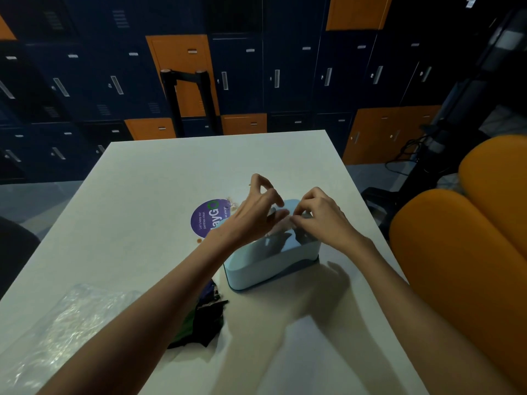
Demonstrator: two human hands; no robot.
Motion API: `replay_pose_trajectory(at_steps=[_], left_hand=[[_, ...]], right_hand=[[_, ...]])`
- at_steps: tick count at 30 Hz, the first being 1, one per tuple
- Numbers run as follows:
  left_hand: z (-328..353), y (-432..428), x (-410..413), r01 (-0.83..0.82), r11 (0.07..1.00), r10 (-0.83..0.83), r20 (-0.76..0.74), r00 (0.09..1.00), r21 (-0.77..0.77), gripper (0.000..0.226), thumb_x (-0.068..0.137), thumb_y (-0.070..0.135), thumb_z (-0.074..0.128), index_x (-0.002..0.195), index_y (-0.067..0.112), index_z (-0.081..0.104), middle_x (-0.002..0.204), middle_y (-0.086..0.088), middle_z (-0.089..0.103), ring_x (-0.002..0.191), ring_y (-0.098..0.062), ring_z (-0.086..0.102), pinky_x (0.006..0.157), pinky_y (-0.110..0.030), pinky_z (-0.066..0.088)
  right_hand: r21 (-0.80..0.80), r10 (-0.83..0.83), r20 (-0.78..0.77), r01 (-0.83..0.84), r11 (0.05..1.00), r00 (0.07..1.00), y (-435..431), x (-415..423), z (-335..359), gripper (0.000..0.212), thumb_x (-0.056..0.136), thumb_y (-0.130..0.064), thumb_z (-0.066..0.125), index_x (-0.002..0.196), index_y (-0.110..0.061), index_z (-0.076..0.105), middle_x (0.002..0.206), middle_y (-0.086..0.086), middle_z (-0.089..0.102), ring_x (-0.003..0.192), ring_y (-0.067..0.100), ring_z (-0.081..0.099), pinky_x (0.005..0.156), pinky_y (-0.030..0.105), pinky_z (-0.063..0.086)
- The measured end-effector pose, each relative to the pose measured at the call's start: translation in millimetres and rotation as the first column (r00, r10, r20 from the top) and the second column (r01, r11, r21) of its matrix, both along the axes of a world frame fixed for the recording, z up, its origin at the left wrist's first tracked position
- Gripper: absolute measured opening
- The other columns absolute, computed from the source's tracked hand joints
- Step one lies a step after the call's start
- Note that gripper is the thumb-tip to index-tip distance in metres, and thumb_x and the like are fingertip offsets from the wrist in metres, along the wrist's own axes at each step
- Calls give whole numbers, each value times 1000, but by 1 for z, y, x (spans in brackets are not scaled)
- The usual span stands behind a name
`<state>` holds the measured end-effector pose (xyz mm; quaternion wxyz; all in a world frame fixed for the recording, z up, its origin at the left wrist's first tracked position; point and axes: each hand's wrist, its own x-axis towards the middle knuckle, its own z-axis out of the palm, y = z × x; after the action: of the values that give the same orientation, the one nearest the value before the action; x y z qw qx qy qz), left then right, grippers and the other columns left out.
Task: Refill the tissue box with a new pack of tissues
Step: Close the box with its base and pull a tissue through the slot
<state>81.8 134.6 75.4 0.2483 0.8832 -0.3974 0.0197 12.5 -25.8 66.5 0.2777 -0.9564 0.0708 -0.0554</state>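
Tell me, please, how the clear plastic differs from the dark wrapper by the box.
The clear plastic is see-through and shiny; the dark wrapper is opaque, black with green and purple. The clear plastic is larger and spreads over the table's near left corner; the dark wrapper is smaller and lies bunched close to the box. Both are crumpled and lie loose on the table.

over a pale blue tissue box (268, 266) on the white table (159, 181), the right hand (322, 218) pinches a pale tissue (281, 225), the left hand (256, 215) curled just beside it, a clear plastic wrap (71, 323) lying near left.
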Motion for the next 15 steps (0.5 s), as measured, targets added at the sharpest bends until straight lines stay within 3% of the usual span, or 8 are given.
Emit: replay_pose_trajectory(at_steps=[3, 6, 8, 11, 13, 15], left_hand=[[1, 8, 2, 2, 998, 2, -55, 998, 60, 38, 82, 41, 71, 101, 8, 68, 132, -9, 34, 92, -16, 49, 76, -19, 42], [0, 6, -1, 34, 997, -31, -43, 999, 69, 29, 85, 32, 69, 88, 4, 73, 131, -12, 39, 107, -22, 52, 78, -21, 44], [0, 4, 2, 2, 998, 0, -47, 999, 58, 24, 89, 24, 66, 92, 0, 73, 130, -13, 40, 118, -21, 46, 78, -18, 40], [1, 2, 10, -67, 996, 76, -175, 982, 61, 30, 94, 24, 59, 103, -1, 71, 122, -14, 47, 123, -19, 35, 76, -13, 29], [1, 0, 15, -102, 990, 128, -314, 941, 98, 33, 95, 29, 57, 101, -1, 72, 115, -15, 49, 115, -19, 38, 73, -18, 33], [-1, -2, 19, -137, 985, 169, -445, 879, 103, 34, 95, 31, 58, 94, -1, 72, 112, -19, 51, 93, -20, 50, 63, -23, 40]], right_hand=[[156, 0, -82, 13, 988, 997, -6, 4, 3, 15, 88, -28, 68, 91, -13, 70, 110, 1, 48, 103, 15, 53, 85, 25, 42], [184, 2, -125, 22, 983, 992, -6, 6, 2, 10, 91, -25, 64, 87, -16, 68, 112, 2, 48, 103, 15, 53, 83, 23, 39], [190, -5, -115, 27, 981, 993, -6, 5, 1, 10, 91, -25, 62, 86, -18, 66, 110, 2, 49, 101, 17, 54, 84, 26, 42], [201, -34, -62, 46, 978, 998, -5, 0, -2, 18, 89, -37, 64, 87, -19, 63, 107, 0, 47, 96, 15, 57, 82, 27, 44], [127, -35, -40, 40, 991, 999, 0, -3, -5, 30, 82, -51, 67, 84, -22, 62, 106, -2, 45, 94, 12, 56, 84, 31, 46], [-60, -18, 10, 18, 998, 1000, 7, -4, -8, 31, 81, -52, 68, 83, -22, 63, 105, -2, 46, 97, 14, 53, 86, 39, 48]])
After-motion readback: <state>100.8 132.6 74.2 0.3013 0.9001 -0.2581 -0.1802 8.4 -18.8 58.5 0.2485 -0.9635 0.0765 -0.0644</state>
